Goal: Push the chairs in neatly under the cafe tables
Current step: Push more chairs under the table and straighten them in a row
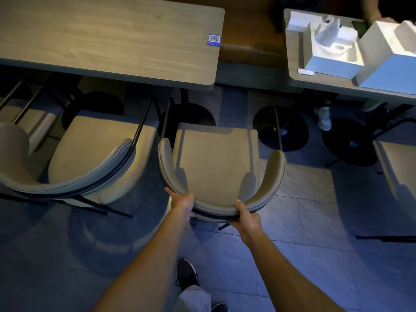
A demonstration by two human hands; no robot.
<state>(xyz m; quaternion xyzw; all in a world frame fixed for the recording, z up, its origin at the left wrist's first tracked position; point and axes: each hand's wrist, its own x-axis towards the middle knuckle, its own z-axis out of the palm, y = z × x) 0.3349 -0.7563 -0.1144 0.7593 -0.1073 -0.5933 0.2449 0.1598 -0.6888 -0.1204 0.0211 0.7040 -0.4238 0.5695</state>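
Note:
A beige padded chair (216, 158) with a curved backrest stands in front of the right end of a wooden cafe table (112, 41). Its seat front lies short of the table's edge and partly past the table's right corner. My left hand (182, 200) grips the left part of the backrest. My right hand (246, 218) grips the backrest's right part, thumb on top. A second beige chair (94, 154) stands to the left, its seat front near the table's edge. A third chair's backrest (13, 143) shows at the far left.
A second table (297, 70) at the right holds open white boxes (333, 48). Another chair (398, 167) stands at the right edge. Round black table bases (281, 129) sit on the tiled floor. A person's white shoe (323, 118) shows under the right table. My own feet are below.

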